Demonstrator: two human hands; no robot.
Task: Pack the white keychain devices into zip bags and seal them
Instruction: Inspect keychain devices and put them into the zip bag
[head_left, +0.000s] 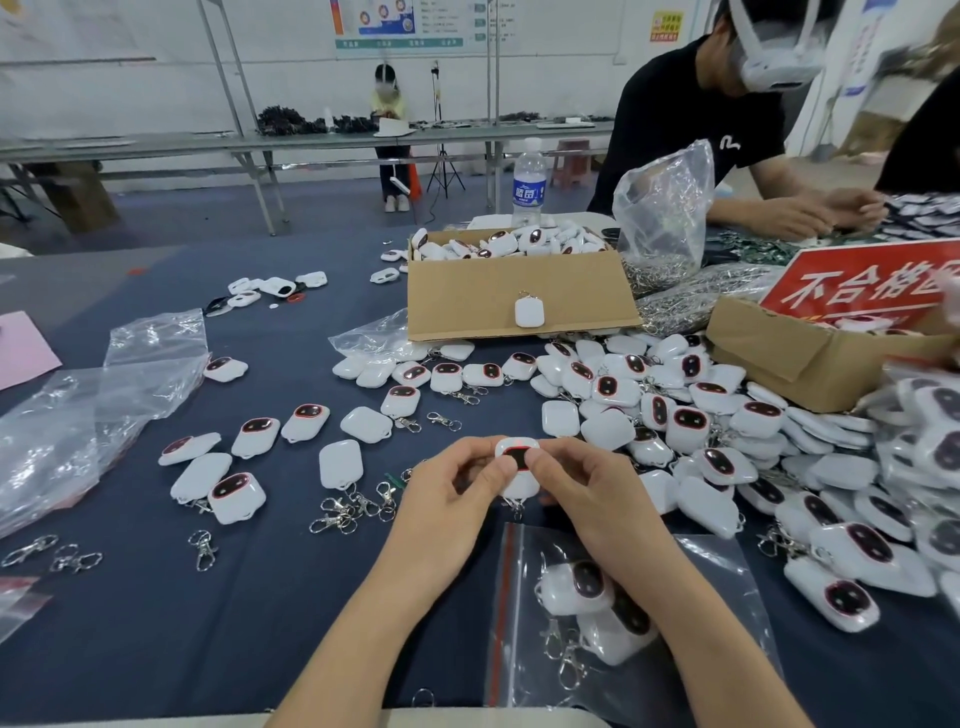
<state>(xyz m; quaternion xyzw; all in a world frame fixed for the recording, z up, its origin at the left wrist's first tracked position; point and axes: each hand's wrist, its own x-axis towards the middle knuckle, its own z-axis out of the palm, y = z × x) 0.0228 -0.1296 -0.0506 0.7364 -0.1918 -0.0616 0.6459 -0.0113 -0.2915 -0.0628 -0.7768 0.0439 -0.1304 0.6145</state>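
Both hands hold one white keychain device (517, 457) with a dark oval face just above the table's middle. My left hand (457, 486) pinches its left side and my right hand (576, 493) pinches its right side. Its metal clip hangs below between the hands. A clear zip bag (727, 582) with a red seal strip lies under my right forearm, holding a few white devices with clips. Several more devices (691, 423) lie heaped to the right and scattered on the left (236, 496).
A cardboard box (514, 296) full of devices stands behind, a second box (810, 353) with a red sign at right. Loose metal clips (353, 512) lie left of my hands. Empty plastic bags (78, 415) cover the left. A water bottle (529, 182) and another person (727, 130) are beyond.
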